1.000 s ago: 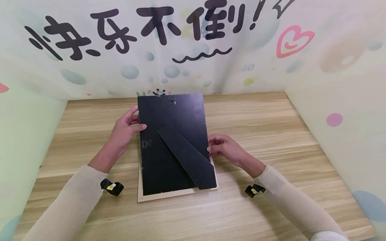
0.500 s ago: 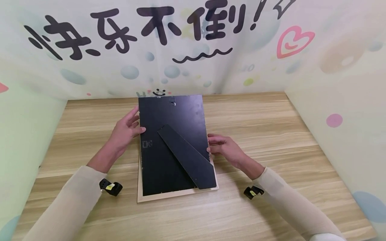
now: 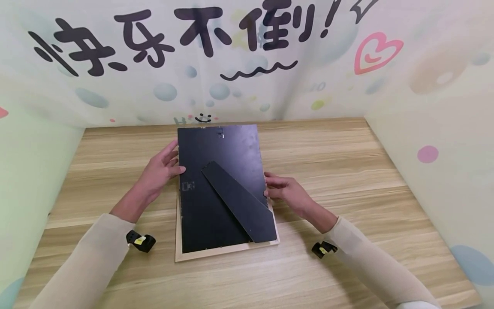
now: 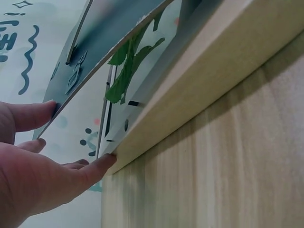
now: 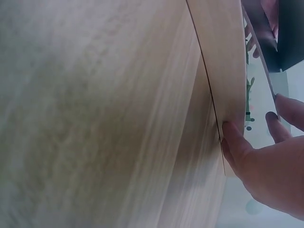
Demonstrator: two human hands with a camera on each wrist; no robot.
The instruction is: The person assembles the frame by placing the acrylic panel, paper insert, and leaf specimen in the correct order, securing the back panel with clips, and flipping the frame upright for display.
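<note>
A black backing board (image 3: 216, 146) with a diagonal easel leg (image 3: 239, 201) lies tilted over a pale wooden photo frame (image 3: 224, 250). Its near end sits inside the frame, while its far end is raised. My left hand (image 3: 156, 176) pinches the board's left edge between thumb and fingers; in the left wrist view, one fingertip also touches the frame's wooden side (image 4: 190, 80). On the opposite edge, my right hand (image 3: 291, 195) pinches the board, with other fingers against the frame's side (image 5: 228, 71). Green leaf shapes (image 4: 124, 78) show in the gap below the board.
The frame lies on a wood-grain table (image 3: 328, 154). Behind it stands a white printed wall (image 3: 135, 94) with large dark characters, and pale side walls (image 3: 436, 128) flank the table. Small black devices (image 3: 140, 241) are strapped at both wrists.
The raised far end of the backing board has come down slightly toward the frame. Both hands have moved a little with it, keeping their hold on its edges.
</note>
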